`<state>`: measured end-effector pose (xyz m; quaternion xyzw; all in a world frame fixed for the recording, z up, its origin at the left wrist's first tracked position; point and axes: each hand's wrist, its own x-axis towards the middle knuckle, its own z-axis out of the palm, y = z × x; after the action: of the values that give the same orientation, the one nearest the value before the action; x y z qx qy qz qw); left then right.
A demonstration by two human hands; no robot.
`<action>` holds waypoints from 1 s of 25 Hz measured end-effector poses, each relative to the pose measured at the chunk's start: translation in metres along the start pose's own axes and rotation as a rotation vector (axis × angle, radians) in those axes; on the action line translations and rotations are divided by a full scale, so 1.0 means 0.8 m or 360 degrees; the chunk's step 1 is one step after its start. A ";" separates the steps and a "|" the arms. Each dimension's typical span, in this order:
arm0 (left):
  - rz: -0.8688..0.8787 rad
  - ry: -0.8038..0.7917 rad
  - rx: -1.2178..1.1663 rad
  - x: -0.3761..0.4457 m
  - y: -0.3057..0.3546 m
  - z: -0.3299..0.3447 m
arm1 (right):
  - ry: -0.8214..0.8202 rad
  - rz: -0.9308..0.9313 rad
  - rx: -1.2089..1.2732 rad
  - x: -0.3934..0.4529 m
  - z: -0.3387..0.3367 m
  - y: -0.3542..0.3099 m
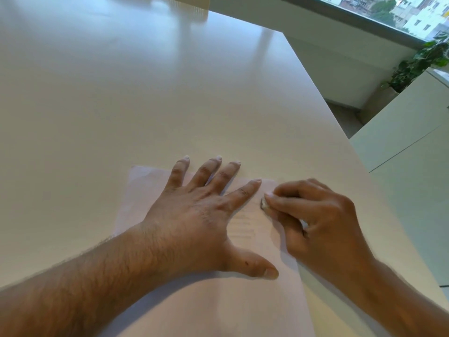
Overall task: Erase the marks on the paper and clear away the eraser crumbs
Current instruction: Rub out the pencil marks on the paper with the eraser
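A white sheet of paper [194, 302] lies on the table in front of me. Faint grey pencil marks [243, 224] run down its upper right part. My left hand [201, 215] lies flat on the sheet with fingers spread, pressing it down; the fingertips reach past its far edge. My right hand [313, 220] pinches a small white eraser [264, 205] with a dirty grey tip. The eraser touches the paper just right of my left index finger, above the marks. Crumbs are too small to make out.
The wide white table [145, 93] stretches far ahead and to the left. Its right edge runs diagonally close to my right hand. Beyond it stand a white cabinet [408, 142] and a potted plant [418, 64] under a window.
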<state>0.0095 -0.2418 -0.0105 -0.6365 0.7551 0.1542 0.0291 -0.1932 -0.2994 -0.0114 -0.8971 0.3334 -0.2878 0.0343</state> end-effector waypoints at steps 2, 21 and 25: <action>0.0002 0.0006 0.0005 0.001 -0.001 0.001 | -0.0027 -0.0007 0.0009 -0.026 -0.012 -0.014; -0.0011 0.0029 -0.0001 0.002 -0.001 0.005 | 0.0019 -0.0031 -0.0020 0.020 0.015 -0.004; -0.0004 0.0050 0.0008 0.003 -0.002 0.007 | 0.0020 -0.0036 0.0012 -0.022 -0.001 -0.023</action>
<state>0.0099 -0.2431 -0.0165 -0.6396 0.7551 0.1423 0.0192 -0.1936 -0.2740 -0.0142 -0.8989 0.3223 -0.2950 0.0323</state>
